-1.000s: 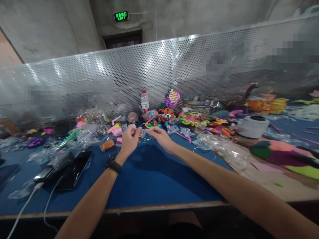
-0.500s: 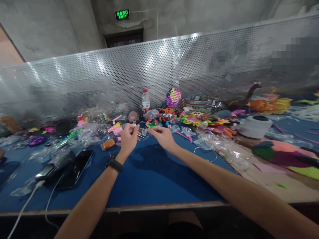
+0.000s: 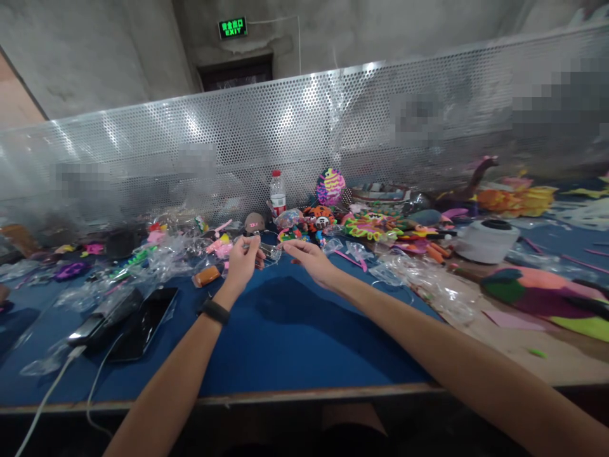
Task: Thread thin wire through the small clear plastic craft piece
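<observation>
Compared with half a second earlier, both hands have drifted slightly farther from the person and the small clear plastic bag between them looks more bunched, where before it was stretched a little wider. The left hand is raised above the surface, its grip pinched on the left end of the bag with thumb and fingertips pressed together. The right hand reaches in from the right; its fingers are loosely extended toward the bag's right end, and the blur hides whether they actually pinch it. The bag is thin, glossy and crumpled, held just above the far middle of the blue felt-like surface.

A dark band circles the left wrist. To the left lie a flat black phone with a shiny screen and a white cable. Beyond the hands sit crinkled clear wrappers, bright foam and fuzzy craft toys in neon colours, a small orange block and a plastic water bottle with a red cap. A white cylindrical roll stands at the right. A perforated metal screen, silvery and reflective, runs along the far edge.
</observation>
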`<act>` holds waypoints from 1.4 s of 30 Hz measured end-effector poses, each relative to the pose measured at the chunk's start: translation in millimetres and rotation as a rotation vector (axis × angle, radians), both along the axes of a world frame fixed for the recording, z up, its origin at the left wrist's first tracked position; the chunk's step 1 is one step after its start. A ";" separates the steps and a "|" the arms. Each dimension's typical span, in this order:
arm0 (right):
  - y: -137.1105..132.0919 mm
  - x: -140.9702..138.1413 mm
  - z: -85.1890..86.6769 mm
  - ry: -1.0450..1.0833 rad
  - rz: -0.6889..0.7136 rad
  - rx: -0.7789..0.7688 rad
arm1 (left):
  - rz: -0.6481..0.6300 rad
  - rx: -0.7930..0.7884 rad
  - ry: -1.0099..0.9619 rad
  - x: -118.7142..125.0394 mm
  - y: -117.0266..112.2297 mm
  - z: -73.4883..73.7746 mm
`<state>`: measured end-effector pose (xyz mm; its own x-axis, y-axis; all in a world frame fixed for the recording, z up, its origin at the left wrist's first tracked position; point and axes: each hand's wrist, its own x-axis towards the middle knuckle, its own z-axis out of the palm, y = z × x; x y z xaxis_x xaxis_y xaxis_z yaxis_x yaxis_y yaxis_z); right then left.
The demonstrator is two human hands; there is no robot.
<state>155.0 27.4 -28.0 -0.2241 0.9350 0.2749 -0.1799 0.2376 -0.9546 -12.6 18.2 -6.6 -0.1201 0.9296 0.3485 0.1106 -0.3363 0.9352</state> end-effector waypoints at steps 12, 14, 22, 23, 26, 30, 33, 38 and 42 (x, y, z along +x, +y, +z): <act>-6.1 -3.1 6.2 0.129 -0.031 -0.285 | 0.087 0.063 0.020 8.6 -7.5 0.4; -4.5 -4.0 3.3 0.045 -0.121 -0.261 | 0.131 0.152 0.153 8.7 -11.1 1.2; -2.8 -5.6 -1.3 -0.035 -0.247 -0.086 | 0.135 0.320 0.446 12.1 -16.7 -3.0; -1.9 -5.7 -2.1 -0.030 -0.264 -0.076 | 0.125 0.321 0.466 12.5 -16.7 -3.6; 0.9 -5.5 -4.8 -0.032 -0.300 -0.039 | 0.102 0.304 0.494 14.1 -17.3 -5.0; 3.8 -3.7 -7.4 -0.108 -0.326 0.053 | 0.085 0.277 0.455 15.7 -18.3 -6.2; 5.2 -2.8 -8.3 -0.150 -0.312 0.086 | 0.080 0.277 0.441 15.4 -18.6 -6.3; 4.9 -2.2 -6.8 -0.154 -0.294 0.118 | 0.098 0.317 0.536 15.3 -19.7 -4.6; 3.0 -1.1 -4.8 -0.182 -0.338 0.145 | 0.083 0.296 0.538 15.6 -19.9 -4.3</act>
